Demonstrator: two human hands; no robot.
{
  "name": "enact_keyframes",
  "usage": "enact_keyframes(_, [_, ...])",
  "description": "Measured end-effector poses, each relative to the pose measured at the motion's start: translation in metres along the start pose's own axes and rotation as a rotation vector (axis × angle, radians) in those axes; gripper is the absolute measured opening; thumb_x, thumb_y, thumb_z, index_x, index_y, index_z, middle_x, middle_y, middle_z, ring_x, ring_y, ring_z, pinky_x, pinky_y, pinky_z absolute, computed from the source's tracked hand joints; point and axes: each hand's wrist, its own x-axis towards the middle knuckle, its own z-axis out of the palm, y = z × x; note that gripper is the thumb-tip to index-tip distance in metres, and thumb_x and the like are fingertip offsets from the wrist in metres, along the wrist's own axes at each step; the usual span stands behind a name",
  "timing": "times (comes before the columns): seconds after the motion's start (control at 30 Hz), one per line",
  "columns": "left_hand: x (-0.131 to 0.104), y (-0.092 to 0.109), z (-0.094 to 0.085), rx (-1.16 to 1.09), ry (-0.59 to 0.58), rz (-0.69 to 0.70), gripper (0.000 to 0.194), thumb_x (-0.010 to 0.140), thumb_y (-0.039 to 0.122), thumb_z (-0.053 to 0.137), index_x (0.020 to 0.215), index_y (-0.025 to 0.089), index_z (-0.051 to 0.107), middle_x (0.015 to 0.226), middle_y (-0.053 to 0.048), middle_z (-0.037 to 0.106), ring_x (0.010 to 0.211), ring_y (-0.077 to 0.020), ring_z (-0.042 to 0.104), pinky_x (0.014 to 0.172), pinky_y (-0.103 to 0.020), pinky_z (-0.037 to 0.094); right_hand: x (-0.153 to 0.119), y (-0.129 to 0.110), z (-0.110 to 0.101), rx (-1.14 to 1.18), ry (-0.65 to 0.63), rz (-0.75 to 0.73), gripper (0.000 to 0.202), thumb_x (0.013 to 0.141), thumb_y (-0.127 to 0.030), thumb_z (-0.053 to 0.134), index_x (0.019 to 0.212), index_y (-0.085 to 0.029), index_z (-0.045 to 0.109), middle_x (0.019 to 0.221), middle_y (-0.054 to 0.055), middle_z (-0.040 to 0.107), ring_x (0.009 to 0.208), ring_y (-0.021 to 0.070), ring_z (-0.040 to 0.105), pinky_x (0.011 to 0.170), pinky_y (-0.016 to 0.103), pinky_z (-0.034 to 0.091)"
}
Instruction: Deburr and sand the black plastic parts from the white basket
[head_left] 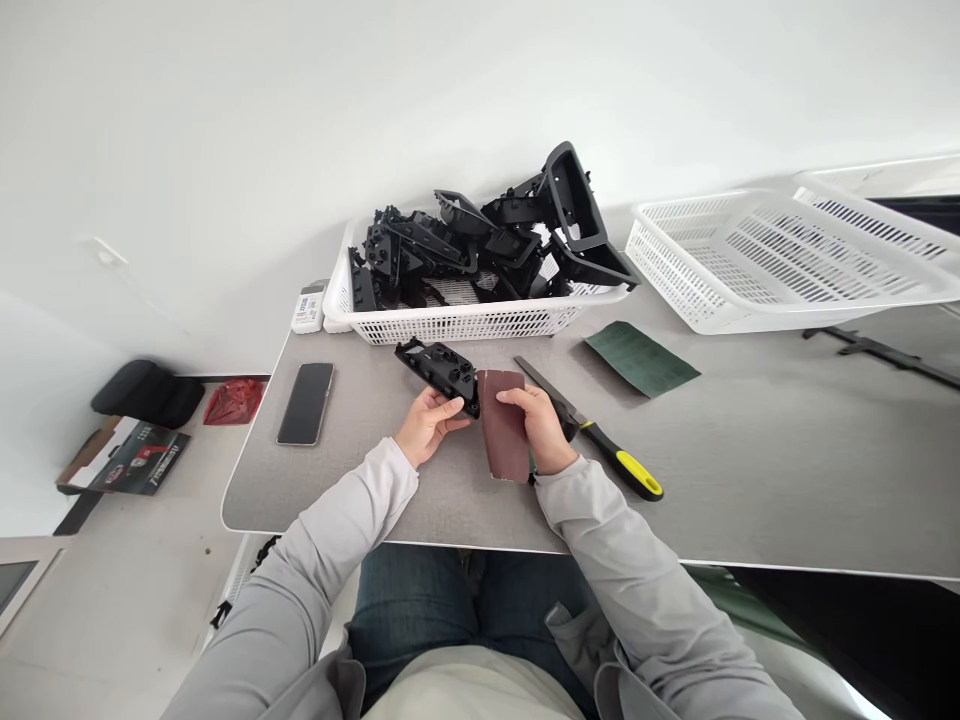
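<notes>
over the grey table (787,460), left hand (427,426) grips black part (441,368), right hand (543,428) pinches brown sheet (504,440).

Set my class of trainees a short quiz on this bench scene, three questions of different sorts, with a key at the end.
1. Multiple choice: what does the right hand hold? A: the green sheet; B: a reddish-brown sheet; C: a white basket.
2. True or false: the left hand is resting on the phone.
3. Fill in: the long-bladed tool has a handle coloured black and ____.

Key: 1. B. 2. False; it holds a black plastic part. 3. Yellow.
</notes>
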Motion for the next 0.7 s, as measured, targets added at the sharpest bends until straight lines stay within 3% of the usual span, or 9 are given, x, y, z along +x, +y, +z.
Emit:
enact_keyframes(0.13, [0.001, 0.001, 0.001, 0.034, 0.096, 0.033, 0.047, 0.043, 0.024, 0.089, 0.083, 0.017, 0.064, 0.077, 0.001, 0.07, 0.07, -0.0136, 0.065, 0.067, -0.027, 0.052, -0.001, 0.0, -0.001, -0.007, 0.034, -0.049, 0.014, 0.05, -0.031, 0.065, 0.054, -0.019, 0.058, 0.047, -0.003, 0.056, 0.043, 0.0113, 0.045, 0.043, 0.024, 0.037])
enact_keyframes(0.33, [0.006, 0.001, 0.0, 0.118, 0.313, 0.257, 0.04, 0.043, 0.033, 0.089, 0.072, 0.016, 0.066, 0.07, 0.0, 0.069, 0.069, -0.0155, 0.064, 0.07, -0.03, 0.051, -0.002, 0.011, 0.001, -0.208, -0.016, -0.236, 0.016, 0.057, -0.034, 0.063, 0.061, -0.019, 0.062, 0.055, -0.001, 0.062, 0.051, 0.0142, 0.052, 0.049, 0.026, 0.042])
enact_keyframes(0.5, [0.007, -0.002, 0.0, 0.193, 0.331, 0.337, 0.037, 0.045, 0.037, 0.087, 0.068, 0.016, 0.067, 0.069, -0.002, 0.071, 0.067, -0.0161, 0.064, 0.067, -0.031, 0.051, -0.001, 0.021, 0.003, -0.508, -0.103, -0.413, 0.016, 0.065, -0.033, 0.054, 0.059, -0.019, 0.059, 0.054, 0.0, 0.058, 0.052, 0.0143, 0.051, 0.049, 0.026, 0.04])
enact_keyframes(0.7, [0.008, -0.003, -0.001, 0.207, 0.345, 0.359, 0.038, 0.047, 0.039, 0.087, 0.07, 0.016, 0.067, 0.069, -0.002, 0.07, 0.065, -0.015, 0.064, 0.065, -0.029, 0.051, 0.001, 0.024, 0.001, -0.646, -0.139, -0.418, 0.016, 0.065, -0.03, 0.05, 0.053, -0.019, 0.051, 0.048, -0.002, 0.049, 0.048, 0.0124, 0.045, 0.045, 0.024, 0.033])
